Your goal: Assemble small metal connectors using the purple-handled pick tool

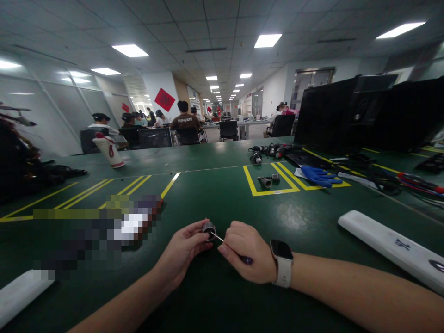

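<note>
My left hand (pixel 183 250) pinches a small grey metal cylinder (pixel 209 226) between thumb and fingers, its open end turned toward me and to the right. In my right hand (pixel 247 249), closed in a fist, is a screwdriver (pixel 217 237). Its thin shaft points left and its tip reaches the mouth of the cylinder; how far it goes in cannot be made out. The end of its dark handle (pixel 247 260) shows below the fist. A watch (pixel 282 250) sits on my right wrist. Both hands are above the green table (pixel 222 194).
Metal fittings (pixel 265 181) lie inside a yellow-taped square, with more dark parts (pixel 256 157) behind. Right of them are a blue glove (pixel 319 176), cables and black monitors (pixel 333 111). White bars (pixel 388 245) flank both sides. A white cup (pixel 109 151) stands far left; several people sit beyond.
</note>
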Available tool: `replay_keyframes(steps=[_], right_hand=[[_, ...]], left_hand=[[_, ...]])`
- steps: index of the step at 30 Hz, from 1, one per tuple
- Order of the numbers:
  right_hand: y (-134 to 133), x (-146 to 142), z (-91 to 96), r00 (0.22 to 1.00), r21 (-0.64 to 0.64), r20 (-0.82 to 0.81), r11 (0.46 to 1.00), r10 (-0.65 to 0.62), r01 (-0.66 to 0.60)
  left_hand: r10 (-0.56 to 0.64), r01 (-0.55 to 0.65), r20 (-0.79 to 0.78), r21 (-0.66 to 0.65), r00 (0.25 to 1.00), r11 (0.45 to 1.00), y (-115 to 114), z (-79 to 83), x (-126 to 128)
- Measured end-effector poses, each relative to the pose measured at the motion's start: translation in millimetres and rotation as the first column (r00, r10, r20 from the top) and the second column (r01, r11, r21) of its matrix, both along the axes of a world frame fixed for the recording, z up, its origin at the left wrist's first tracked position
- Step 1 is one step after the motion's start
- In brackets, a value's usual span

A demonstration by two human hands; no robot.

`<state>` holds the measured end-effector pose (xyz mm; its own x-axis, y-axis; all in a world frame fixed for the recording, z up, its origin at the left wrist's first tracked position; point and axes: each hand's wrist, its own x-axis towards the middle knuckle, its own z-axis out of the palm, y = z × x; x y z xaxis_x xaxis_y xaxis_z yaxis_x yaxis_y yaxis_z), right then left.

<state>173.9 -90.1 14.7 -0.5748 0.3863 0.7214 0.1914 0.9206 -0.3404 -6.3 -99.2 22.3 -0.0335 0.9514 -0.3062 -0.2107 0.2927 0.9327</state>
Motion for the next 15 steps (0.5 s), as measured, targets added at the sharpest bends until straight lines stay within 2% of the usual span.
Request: replay_keyframes(steps=[6, 15], right_hand=[[0.5, -2.0, -2.4, 0.999, 0.052, 0.04, 0.999, -0.02, 0.018], [-0.7, -1.5, -3.1, 0.997, 0.087, 0.076, 0.996, -0.036, 0.029]], left_hand=[[0.014, -0.014, -0.042, 0.012, 0.999, 1.0, -0.3, -1.1, 1.5], [0.007, 0.005, -0.225, 0.052, 0.974, 0.999, -4.4, 5.2, 3.8]])
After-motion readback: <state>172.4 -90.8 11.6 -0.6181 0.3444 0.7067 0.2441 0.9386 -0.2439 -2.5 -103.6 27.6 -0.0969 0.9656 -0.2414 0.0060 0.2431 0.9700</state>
